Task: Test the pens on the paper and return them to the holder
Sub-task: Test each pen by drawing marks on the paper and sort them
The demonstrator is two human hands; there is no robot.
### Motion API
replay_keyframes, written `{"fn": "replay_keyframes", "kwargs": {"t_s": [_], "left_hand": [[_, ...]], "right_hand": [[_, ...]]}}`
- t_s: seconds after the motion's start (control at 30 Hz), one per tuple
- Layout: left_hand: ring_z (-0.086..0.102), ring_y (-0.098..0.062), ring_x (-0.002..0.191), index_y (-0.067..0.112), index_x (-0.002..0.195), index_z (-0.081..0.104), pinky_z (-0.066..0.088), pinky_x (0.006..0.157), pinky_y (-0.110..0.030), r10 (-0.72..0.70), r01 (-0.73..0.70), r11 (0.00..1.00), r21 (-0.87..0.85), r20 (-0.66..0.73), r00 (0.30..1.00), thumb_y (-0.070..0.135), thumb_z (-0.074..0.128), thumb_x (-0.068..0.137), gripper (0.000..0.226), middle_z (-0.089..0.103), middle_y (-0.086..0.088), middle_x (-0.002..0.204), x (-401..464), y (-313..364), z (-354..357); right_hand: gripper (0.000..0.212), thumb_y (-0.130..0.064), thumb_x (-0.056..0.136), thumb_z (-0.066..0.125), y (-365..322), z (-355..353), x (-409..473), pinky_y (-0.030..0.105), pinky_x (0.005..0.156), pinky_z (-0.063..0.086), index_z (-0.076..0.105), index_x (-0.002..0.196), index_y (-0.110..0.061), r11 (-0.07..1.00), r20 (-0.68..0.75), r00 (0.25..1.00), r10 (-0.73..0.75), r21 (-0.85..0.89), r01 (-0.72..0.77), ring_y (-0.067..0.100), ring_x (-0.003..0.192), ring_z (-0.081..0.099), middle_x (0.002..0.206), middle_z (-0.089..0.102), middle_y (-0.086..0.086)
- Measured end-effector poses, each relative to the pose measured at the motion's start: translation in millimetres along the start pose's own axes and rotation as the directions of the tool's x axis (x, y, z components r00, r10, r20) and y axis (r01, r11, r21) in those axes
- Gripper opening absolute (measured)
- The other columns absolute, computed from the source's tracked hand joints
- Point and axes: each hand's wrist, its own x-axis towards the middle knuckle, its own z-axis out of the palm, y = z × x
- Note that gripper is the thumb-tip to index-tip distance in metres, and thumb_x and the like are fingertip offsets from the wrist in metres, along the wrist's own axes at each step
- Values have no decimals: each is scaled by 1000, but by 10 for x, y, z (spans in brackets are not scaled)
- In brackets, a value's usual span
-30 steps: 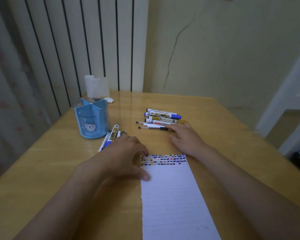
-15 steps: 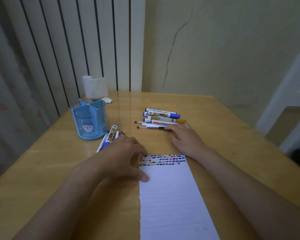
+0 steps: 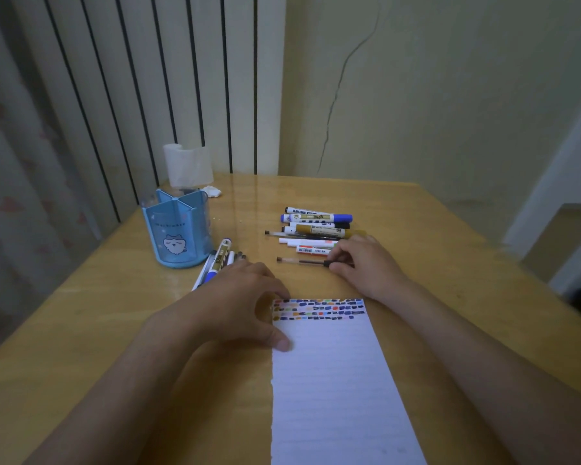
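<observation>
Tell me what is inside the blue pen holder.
The blue pen holder shows dividers and no pens rising above its rim. Its compartment floors are hidden by the walls, so anything small lying low inside cannot be seen.

Bare table (image 3: 249, 209) between holder (image 3: 178, 229) and, seemingly unstacked, pen cluster (image 3: 316, 226).

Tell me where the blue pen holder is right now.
In the head view, the holder stands upright on the table, far left, in front of the tissue roll, with a few pens lying beside its base, just beyond the left hand.

dim, soft indoor light, faint glare on the table (image 3: 249, 199), wide-angle bending at edges.
</observation>
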Motion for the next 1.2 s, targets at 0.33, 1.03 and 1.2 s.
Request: {"fn": "replay_keyframes", "kwargs": {"t_s": [0.33, 1.03, 1.2], "left_hand": [[43, -8, 118, 41, 132, 55, 43, 100, -31, -24, 25, 999, 25, -56, 998, 87, 43, 72, 77, 53, 14, 129, 26, 67, 10], [56, -6, 87, 35, 113, 56, 47, 72, -29, 133, -273, 927, -259, -453, 881, 44, 51, 94, 21, 62, 14, 90, 20, 603, 229], [51, -3, 87, 22, 109, 53, 37, 71, -14, 144, -277, 934, -226, -471, 870, 18, 48, 100, 11, 52, 13, 98, -3, 578, 225]], "right_hand": [[14, -21, 91, 72, 26, -436, -473, 17, 62, 44, 65, 92, -33, 922, 21, 999, 42, 385, -47, -1, 63, 55, 83, 65, -13], [15, -16, 81, 75, -402, -450, -832, 28, 68, 57, 63, 86, -10, 398, 173, 985, -20, 905, -151, 18, 69, 70, 76, 70, 10], [15, -28, 93, 65, -427, -425, -833, 30, 69, 54, 67, 85, -16, 476, 231, 972, 43, 851, -223, 20, 71, 71, 75, 74, 7]]}}
